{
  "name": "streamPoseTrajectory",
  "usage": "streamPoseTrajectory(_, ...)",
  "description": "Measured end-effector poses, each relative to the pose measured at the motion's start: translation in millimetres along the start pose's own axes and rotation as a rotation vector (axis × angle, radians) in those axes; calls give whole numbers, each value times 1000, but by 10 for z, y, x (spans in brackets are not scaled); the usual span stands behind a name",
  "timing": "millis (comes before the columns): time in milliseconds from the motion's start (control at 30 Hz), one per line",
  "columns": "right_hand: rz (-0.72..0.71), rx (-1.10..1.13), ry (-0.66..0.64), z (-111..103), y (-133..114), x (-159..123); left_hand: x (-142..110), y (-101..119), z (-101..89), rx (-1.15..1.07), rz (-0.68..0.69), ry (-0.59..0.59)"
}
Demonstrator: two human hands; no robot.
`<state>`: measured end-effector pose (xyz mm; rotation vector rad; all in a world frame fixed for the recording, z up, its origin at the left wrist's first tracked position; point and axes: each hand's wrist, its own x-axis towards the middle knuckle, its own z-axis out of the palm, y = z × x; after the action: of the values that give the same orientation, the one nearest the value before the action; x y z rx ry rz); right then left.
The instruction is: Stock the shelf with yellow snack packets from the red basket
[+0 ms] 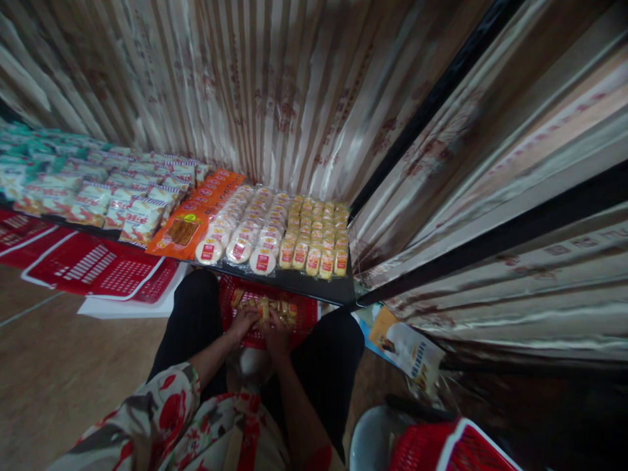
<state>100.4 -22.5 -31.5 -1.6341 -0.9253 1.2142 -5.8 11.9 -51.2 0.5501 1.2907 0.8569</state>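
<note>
Between my knees is a red plastic basket [307, 314] holding several small yellow-gold wrapped snack packets [287, 311]. My left hand [244, 322] reaches into it from the left, fingers curled around the packets there. Beside it, my right hand [275, 335] is closed at the lower end of an upright packet [265, 309]. The hands are close together, and their fingertips are partly hidden among the wrappers. Just beyond, on a black shelf [314, 286], stand rows of similar yellow packets [314, 239].
Round white wrapped biscuits [238, 252], an orange bag [196, 212] and white snack bags [142, 216] line the shelf leftward. Red baskets [98, 265] lie below at left. Another red basket [426, 445] is at lower right. A pleated curtain [275, 98] hangs behind, with a dark frame bar [422, 118].
</note>
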Motion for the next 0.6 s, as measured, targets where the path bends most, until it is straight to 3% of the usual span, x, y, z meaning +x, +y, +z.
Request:
streamPoseTrajectory(300,-22,-55,-45,-10,-116,-75,-16,0,7,7,0,-22)
streamPoseTrajectory(600,-34,-39,-42,33,53,-7,11,-3,-25,-1,-1,18)
